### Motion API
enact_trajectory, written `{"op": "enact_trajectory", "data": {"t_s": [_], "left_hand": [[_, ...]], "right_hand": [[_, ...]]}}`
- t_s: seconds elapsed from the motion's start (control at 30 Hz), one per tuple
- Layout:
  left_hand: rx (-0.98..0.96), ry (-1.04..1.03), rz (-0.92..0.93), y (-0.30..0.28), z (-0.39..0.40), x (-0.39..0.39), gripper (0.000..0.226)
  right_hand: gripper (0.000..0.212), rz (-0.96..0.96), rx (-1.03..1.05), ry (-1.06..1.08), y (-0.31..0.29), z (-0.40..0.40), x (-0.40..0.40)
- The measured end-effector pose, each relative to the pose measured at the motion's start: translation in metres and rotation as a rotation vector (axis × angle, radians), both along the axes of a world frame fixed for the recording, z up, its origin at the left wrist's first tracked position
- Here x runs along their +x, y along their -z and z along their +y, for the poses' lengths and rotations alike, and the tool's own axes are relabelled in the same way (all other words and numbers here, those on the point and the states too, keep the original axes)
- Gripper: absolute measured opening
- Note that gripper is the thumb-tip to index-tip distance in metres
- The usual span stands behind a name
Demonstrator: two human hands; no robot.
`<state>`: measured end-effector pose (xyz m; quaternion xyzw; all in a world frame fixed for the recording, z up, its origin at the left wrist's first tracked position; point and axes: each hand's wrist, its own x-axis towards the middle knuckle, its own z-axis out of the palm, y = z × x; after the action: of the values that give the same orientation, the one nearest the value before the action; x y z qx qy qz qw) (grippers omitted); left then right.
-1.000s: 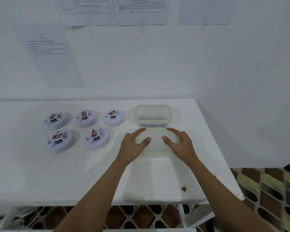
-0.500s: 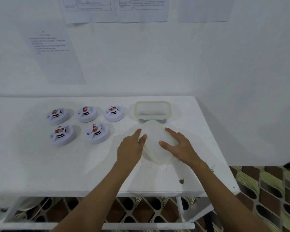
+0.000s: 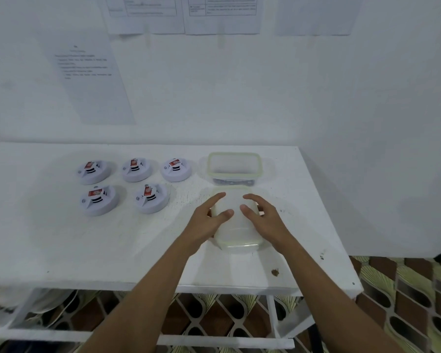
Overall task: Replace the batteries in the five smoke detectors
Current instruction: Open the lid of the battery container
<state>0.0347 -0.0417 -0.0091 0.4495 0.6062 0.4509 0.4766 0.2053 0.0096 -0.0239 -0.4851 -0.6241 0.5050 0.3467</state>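
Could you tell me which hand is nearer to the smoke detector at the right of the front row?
Left. The left hand lies just right of that smoke detector; the right hand lies farther right, across the lid.

A white table (image 3: 99, 245) stands against the wall. Five smoke detectors lie on its left half in two rows: three at the back (image 3: 94, 171) (image 3: 137, 169) (image 3: 176, 169) and two nearer the front (image 3: 98, 200) (image 3: 151, 197), each apart from the others. Right of the back row stands an open clear tub (image 3: 234, 167) with a pale green rim. Just in front of it a lid (image 3: 237, 230) lies flat on the tabletop. A small brown spot (image 3: 275, 272) marks the surface near the front right edge.
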Motion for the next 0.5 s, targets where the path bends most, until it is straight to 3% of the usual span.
{"op": "enact_trajectory", "data": {"t_s": [0.27, 0.5], "left_hand": [[0.074, -0.106, -0.010, 0.015, 0.005, 0.001, 0.037], [0.082, -0.125, 0.184, 0.020, 0.016, -0.011, 0.039]], "right_hand": [[0.021, 0.072, -0.020, -0.086, 0.001, 0.003, -0.003], [0.022, 0.080, 0.054, -0.035, 0.002, 0.007, 0.000]]}}
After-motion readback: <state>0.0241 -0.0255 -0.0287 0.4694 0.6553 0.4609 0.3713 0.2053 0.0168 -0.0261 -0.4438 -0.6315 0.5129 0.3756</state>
